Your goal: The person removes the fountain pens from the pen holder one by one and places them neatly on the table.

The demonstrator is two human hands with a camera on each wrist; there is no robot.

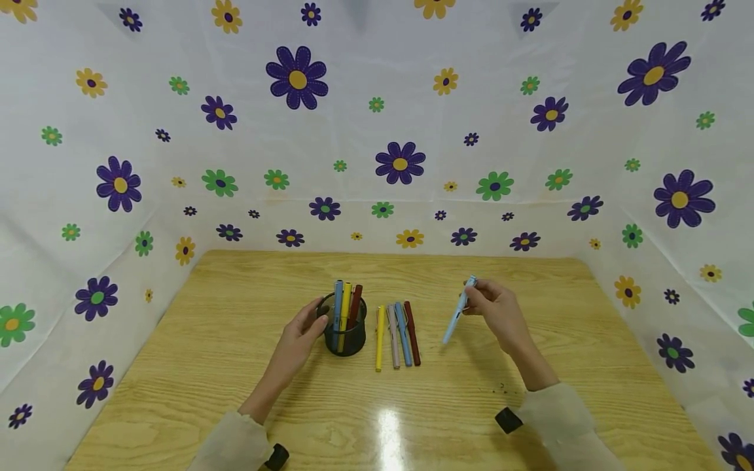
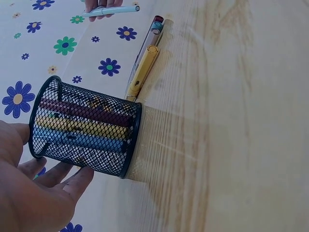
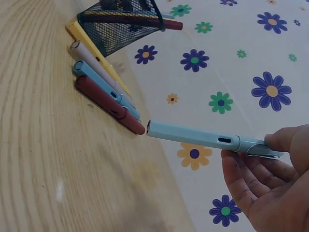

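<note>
In the head view, the left hand (image 1: 299, 337) curls around the cup (image 1: 346, 341) at its nine o'clock, thumb and fingers partly closed on it. Standing in the cup are a blue pen (image 1: 338, 304), a yellow pen (image 1: 345, 307) and a red pen (image 1: 355, 307). At the cup's three o'clock, four more lie side by side on the table (image 1: 194, 366): a loose yellow pen (image 1: 379, 337), a grey pen (image 1: 394, 337), a loose blue pen (image 1: 403, 333) and a loose red pen (image 1: 413, 333). At that row's two o'clock, the right hand (image 1: 501, 314) pinches the pale pen (image 1: 455, 318), which slants from one o'clock down to seven.

In the left wrist view, the cup appears on its side, its open rim toward nine o'clock, with the left hand at its eight o'clock. The loose yellow pen shows at one o'clock, just beyond the base.

In the right wrist view, the pale pen has its clip end toward four o'clock, between the right hand's thumb above and fingers below. The loose pens lie at its ten o'clock; the cup is at eleven, beyond them.
</note>
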